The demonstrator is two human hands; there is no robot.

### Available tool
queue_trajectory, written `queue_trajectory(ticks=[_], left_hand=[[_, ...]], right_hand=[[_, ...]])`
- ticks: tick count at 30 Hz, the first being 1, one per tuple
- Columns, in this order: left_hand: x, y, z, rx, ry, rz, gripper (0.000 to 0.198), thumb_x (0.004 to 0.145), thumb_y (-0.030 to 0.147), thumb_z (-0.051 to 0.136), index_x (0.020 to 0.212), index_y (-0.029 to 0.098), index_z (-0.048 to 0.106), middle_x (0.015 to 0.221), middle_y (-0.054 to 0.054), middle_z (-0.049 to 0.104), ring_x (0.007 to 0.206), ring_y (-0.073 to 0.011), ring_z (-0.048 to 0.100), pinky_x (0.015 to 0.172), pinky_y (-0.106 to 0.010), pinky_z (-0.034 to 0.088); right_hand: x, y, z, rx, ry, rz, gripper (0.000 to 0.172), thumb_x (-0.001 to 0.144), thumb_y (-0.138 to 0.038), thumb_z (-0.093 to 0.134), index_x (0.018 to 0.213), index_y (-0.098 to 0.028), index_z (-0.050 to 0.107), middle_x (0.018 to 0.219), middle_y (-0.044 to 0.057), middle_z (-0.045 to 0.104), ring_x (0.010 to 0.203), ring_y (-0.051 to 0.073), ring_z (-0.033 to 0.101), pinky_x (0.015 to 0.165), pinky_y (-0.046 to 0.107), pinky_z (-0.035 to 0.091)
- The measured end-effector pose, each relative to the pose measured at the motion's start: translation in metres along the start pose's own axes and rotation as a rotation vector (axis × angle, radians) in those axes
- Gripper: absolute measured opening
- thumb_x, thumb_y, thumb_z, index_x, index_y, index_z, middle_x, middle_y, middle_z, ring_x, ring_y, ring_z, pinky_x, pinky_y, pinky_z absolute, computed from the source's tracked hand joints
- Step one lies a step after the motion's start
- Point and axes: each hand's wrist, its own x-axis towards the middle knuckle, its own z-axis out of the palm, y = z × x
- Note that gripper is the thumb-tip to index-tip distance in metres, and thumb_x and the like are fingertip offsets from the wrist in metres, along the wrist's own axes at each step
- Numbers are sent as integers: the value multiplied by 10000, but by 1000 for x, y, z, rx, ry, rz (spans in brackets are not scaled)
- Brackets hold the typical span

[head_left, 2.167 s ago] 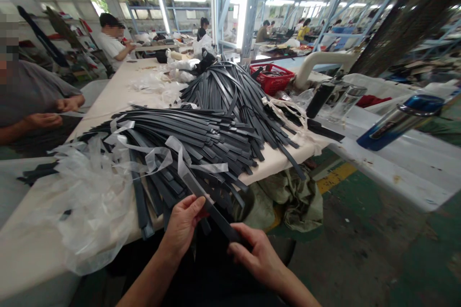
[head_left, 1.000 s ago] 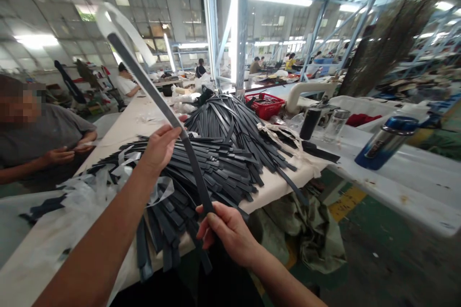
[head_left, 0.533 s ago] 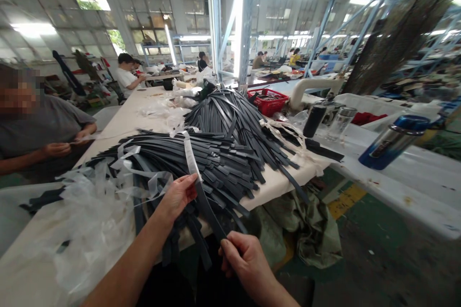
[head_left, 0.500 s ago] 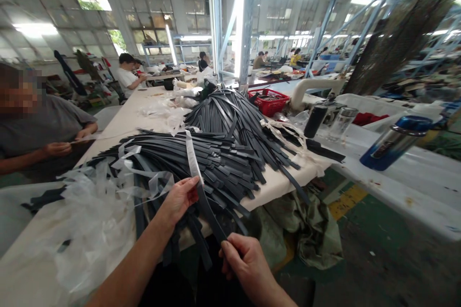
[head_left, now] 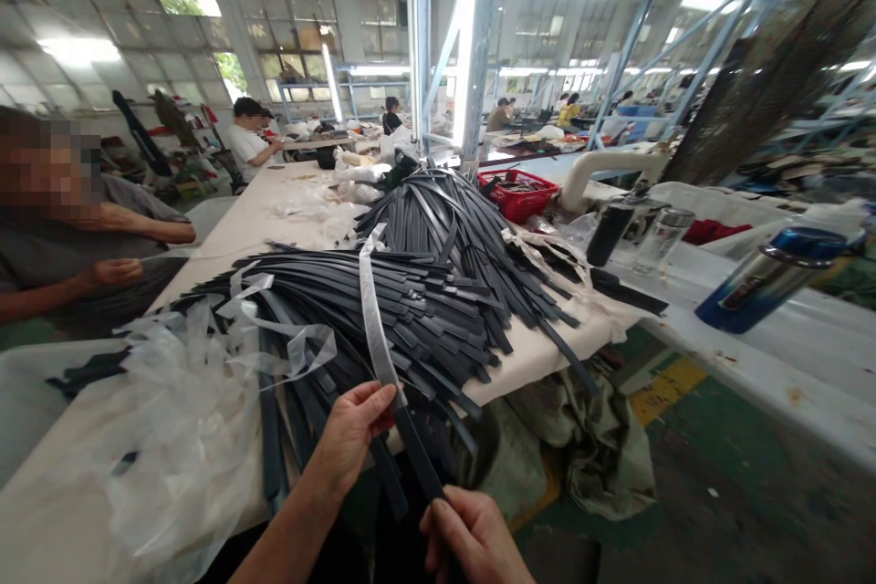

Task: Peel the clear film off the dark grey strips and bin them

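My left hand [head_left: 356, 433] pinches a whitish translucent backing tape [head_left: 373, 315] between thumb and fingers, where it meets a black strip [head_left: 419, 454]. From that pinch the tape rises in a long curve, its tip bent over. Lower down, my right hand [head_left: 472, 534] is closed on the black strip, thumb on top; its lower end is hidden by the hand. Behind both hands, a heap of black strips [head_left: 328, 287] lies across the table, some hanging over its edge. A second bundle of black strips [head_left: 424, 210] is piled farther back.
Crumpled translucent tape [head_left: 182, 429] covers the table's [head_left: 61, 474] near left. A person [head_left: 82, 228] sits at the left holding a thin strip. A red basket [head_left: 520, 196] stands behind the bundle. A blue flask [head_left: 770, 278] is on the white bench at right; green cloth [head_left: 602, 447] lies below.
Both hands have moved down and slightly right with the strip. A longer stretch of whitish tape now stands above my left hand. The view has shifted slightly, and the seated person's hands have moved apart.
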Motion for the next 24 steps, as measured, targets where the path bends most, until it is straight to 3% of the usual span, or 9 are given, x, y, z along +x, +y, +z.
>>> queue_trajectory(ticks=[7, 11, 14, 20, 24], left_hand=[[-17, -29, 6, 79, -94, -16, 358, 644, 465, 881, 790, 150, 789, 725, -45, 732, 632, -124, 619, 626, -214, 489], [-14, -22, 1, 78, 25, 15, 418, 546, 494, 920, 769, 163, 796, 740, -54, 745, 677, -147, 641, 651, -221, 496], [-17, -25, 1, 106, 16, 3, 417, 554, 500, 913, 767, 160, 800, 732, -58, 742, 662, -138, 622, 633, -213, 472], [-26, -42, 8, 151, -79, -13, 375, 632, 488, 873, 789, 154, 804, 722, -52, 724, 620, -123, 567, 604, -218, 437], [-22, -37, 0, 168, -60, 48, 338, 677, 470, 854, 805, 160, 803, 736, -53, 720, 656, -136, 584, 636, -225, 454]], right_hand=[[11, -27, 1, -26, 64, -123, 643, 841, -765, 507, 831, -137, 642, 588, 15, 621, 454, 116, 554, 480, 221, 435], [-10, 4, -7, -104, -9, -82, 711, 819, -828, 453, 859, -149, 655, 586, 17, 614, 458, 118, 542, 469, 221, 398], [-20, 24, -10, -172, 9, -48, 751, 832, -853, 367, 756, -156, 635, 541, 15, 569, 474, 121, 528, 471, 218, 369], [-2, 0, -5, -68, 49, -86, 696, 855, -811, 410, 846, -145, 612, 573, 14, 593, 433, 111, 524, 464, 214, 403], [-9, 6, -8, -65, 10, -85, 697, 858, -815, 399, 903, -151, 607, 576, 10, 601, 425, 109, 522, 451, 209, 395]])
